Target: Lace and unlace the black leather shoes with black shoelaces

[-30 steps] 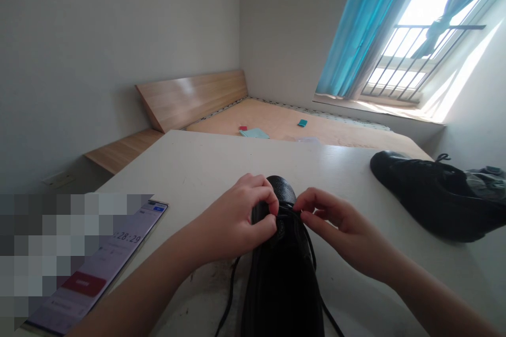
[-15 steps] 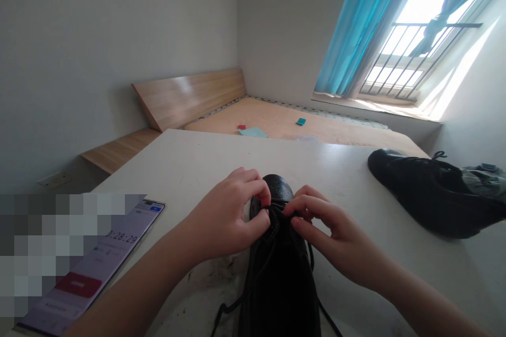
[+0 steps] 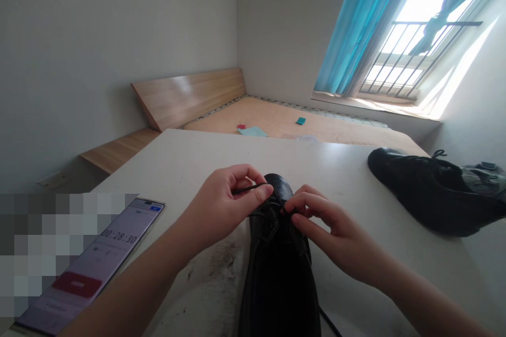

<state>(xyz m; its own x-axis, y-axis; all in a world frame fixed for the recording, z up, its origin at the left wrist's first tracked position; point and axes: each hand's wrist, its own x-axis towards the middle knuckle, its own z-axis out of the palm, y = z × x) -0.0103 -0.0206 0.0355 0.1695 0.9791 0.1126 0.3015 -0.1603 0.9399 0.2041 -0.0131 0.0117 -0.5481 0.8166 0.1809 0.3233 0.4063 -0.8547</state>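
Note:
A black leather shoe [image 3: 279,284] stands on the white table with its toe pointing away from me. Over its left front side, my left hand [image 3: 233,197] pinches a black shoelace [image 3: 245,188] between thumb and fingers, and the lace runs taut toward the lacing. At the right side of the eyelets, my right hand [image 3: 332,226] has thumb and forefinger closed near the lace; its fingertips partly hide what is between them. A loose lace end trails down the shoe's right side.
To the right lies a second black shoe [image 3: 427,195] with grey stuffing in its opening. A phone [image 3: 103,258] showing a running timer rests at the left. Beyond the white table [image 3: 205,158] is a bed [image 3: 272,110] holding small coloured items.
My left hand has lifted away from the eyelets, up and slightly left, drawing out the lace that hung on the left. The right hand has stayed nearly in place.

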